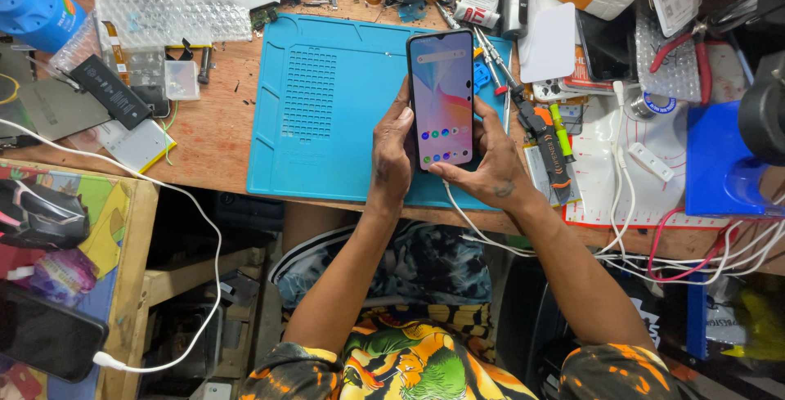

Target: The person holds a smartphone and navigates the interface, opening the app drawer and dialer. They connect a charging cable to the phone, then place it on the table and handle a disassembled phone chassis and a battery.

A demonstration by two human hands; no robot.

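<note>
Smartphone (442, 99) upright, screen lit, long axis pointing away from the person, held above the blue mat (327, 105) on the desk (221, 138), left hand (392, 150) gripping its left edge, right hand (491, 163) cupping bottom right, thumb under its lower end, both forearms angled inward.

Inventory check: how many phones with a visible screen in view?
2. One lit phone held in both hands over the blue mat; one dark phone at lower left, cabled. Clutter may hide more.
</note>
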